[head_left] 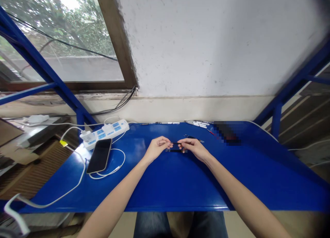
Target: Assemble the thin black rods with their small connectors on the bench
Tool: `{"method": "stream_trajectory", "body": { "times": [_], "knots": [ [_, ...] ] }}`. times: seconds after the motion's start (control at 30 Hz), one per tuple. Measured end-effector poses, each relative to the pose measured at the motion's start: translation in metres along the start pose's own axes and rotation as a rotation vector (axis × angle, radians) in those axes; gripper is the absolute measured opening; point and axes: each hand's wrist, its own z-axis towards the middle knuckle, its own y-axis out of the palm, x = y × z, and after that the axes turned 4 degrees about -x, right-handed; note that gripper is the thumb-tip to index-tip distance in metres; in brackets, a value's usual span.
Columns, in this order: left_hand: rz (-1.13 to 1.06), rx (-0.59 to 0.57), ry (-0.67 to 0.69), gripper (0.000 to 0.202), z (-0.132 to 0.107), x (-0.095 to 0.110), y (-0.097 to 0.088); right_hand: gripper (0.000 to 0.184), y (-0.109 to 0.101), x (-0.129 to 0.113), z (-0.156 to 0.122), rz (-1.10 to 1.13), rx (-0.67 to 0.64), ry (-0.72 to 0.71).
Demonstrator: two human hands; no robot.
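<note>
My left hand (156, 149) and my right hand (194, 149) meet above the middle of the blue metal table (165, 186). Their fingertips pinch opposite ends of a thin, flat black piece (176, 148), possibly a small phone part. Its exact kind is hard to tell, and my fingers hide its ends. Just beyond my right hand lies a small dark metal tool (193, 138), perhaps tweezers. Several small white parts (199, 124) lie along the far table edge.
On the left stand a white power strip (104, 134) and a black smartphone (99, 155), with a white cable (113, 170) looped around it. A pixelated patch (227, 132) covers the far right of the table. A wall and window rise behind; blue frame posts stand at both sides.
</note>
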Motion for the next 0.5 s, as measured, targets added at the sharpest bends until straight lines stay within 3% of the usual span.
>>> {"method": "stream_trajectory", "body": {
  "times": [0.13,0.3,0.5],
  "knots": [
    [0.137,-0.030,0.024,0.029,-0.0004,-0.0041,-0.0018,0.031,0.0038,0.0027,-0.0005,-0.311,0.009,-0.073],
    [0.309,-0.045,0.084,0.020,-0.0028,-0.0057,-0.0013,0.015,0.0052,0.0008,-0.0030,-0.749,0.047,-0.175],
    [0.520,-0.016,0.158,0.019,-0.0028,-0.0031,-0.0001,0.014,0.0060,-0.0009,-0.0033,-0.802,0.041,-0.192]
  ]
}}
